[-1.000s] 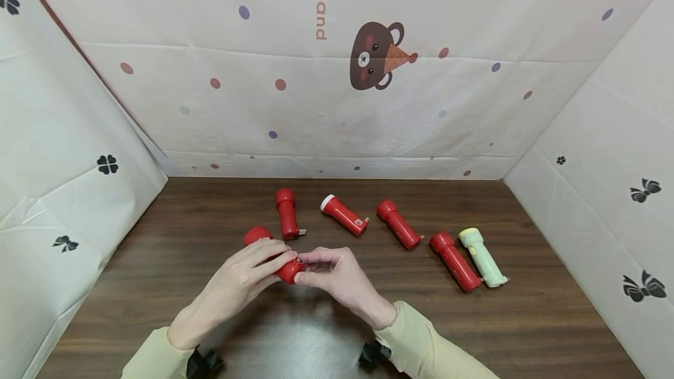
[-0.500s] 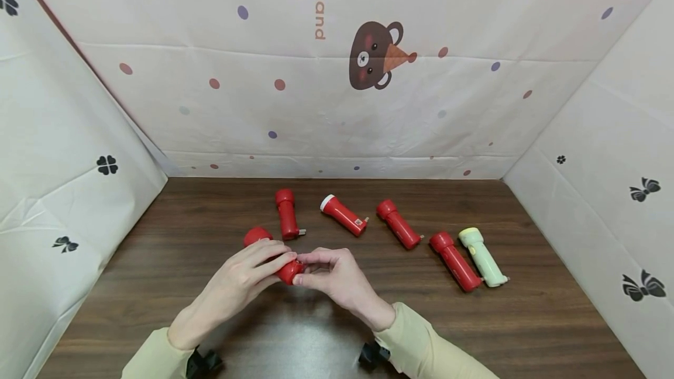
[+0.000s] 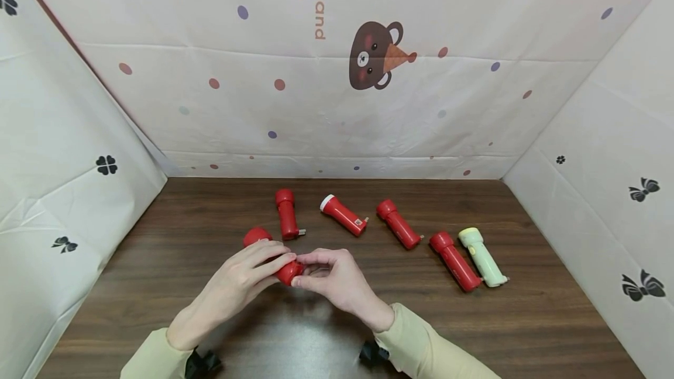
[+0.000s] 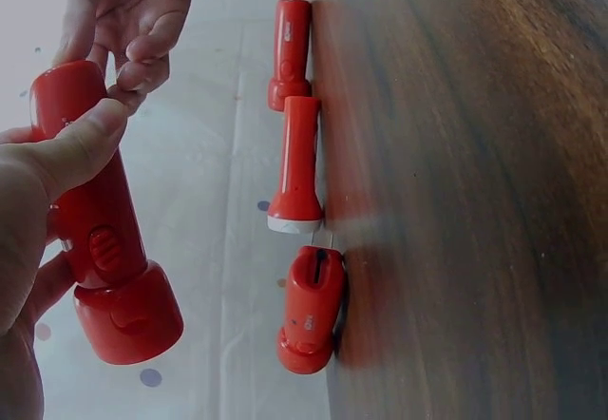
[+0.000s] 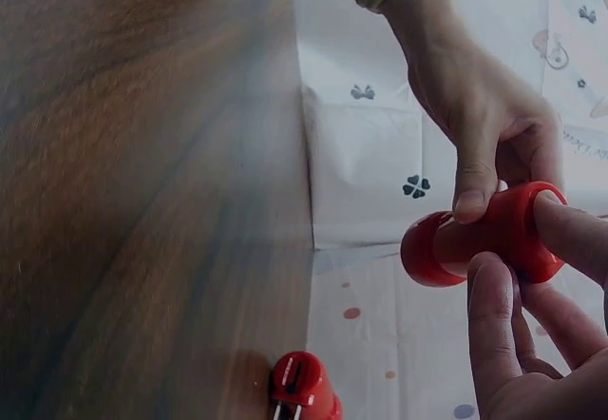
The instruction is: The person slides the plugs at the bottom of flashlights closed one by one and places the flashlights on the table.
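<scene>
My left hand (image 3: 244,271) grips a red flashlight (image 4: 100,216) around its body, up off the table. The flashlight's wider head points away to the left, and a ribbed switch shows on its side in the left wrist view. My right hand (image 3: 339,279) is at the tail end, its thumb and forefinger pinching the end in the head view. Those fingers cover most of the tail face. In the right wrist view the red flashlight (image 5: 518,225) lies between both hands, the left thumb along its barrel.
Beyond the hands lie a red flashlight (image 3: 287,215) with metal prongs out, a white-rimmed red one (image 3: 344,216), and another red one (image 3: 400,226). Farther right, a red flashlight (image 3: 456,263) sits beside a pale green one (image 3: 484,259). White printed sheets (image 3: 210,116) wall the table (image 3: 526,320).
The right thumb has slid slightly left and down at the flashlight's tail end. The left hand and the flashlights on the table have stayed put.
</scene>
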